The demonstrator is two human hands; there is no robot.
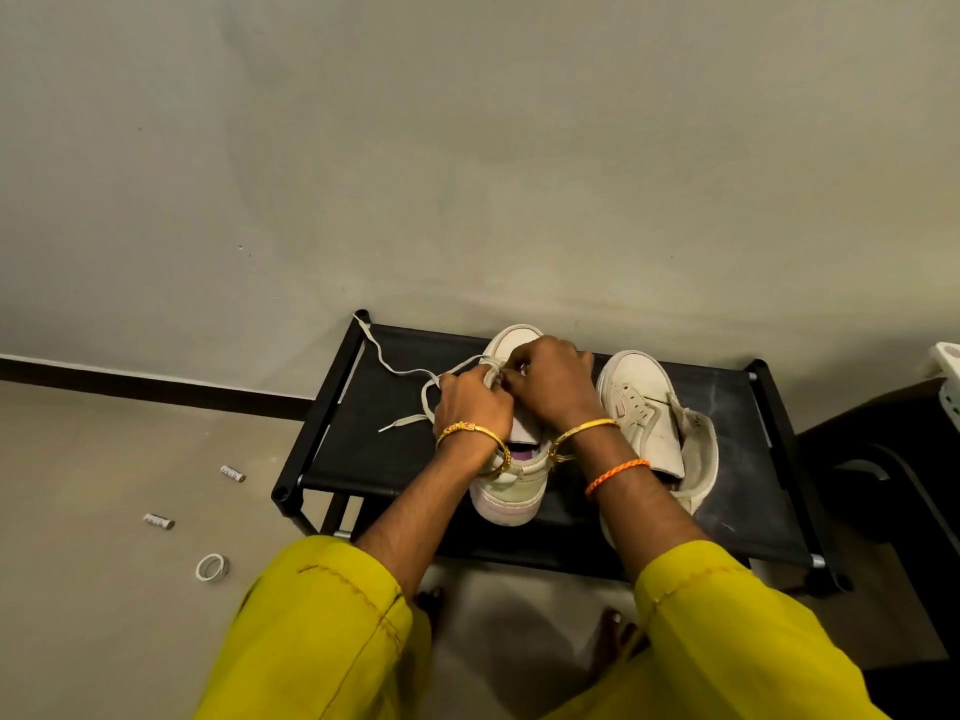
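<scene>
As we looked down over the yellow sleeves [322, 631], we found both hands bunched together on the cream sneaker [511, 493]. It stood on the black rack [358, 454] with its toe towards the far wall [467, 148]. The left hand [474, 402] had its fingers curled round a loop of the lace [396, 371]. The right hand [553, 389] pinched the same lace close beside it, over the front of the shoe. We could not make out which eyelet the fingers were working, since the knuckles hid it. The free end of the lace trailed away to the left across the rack top, reaching its far left corner.

We judged the lace to be light, flat and limp. It would sag wherever it was let go, so it is best held near its stiff tip for threading, and close to the eyelet for pulling snug. The sneaker looked light with a firm sole and soft sides. A palm pressing on its upper would probably keep it from sliding on the smooth rack fabric.

A second sneaker [641, 402] stood just to the right with no lace that we could see. On the floor to the left lay two batteries [232, 473] and a ring of tape [212, 567].
</scene>
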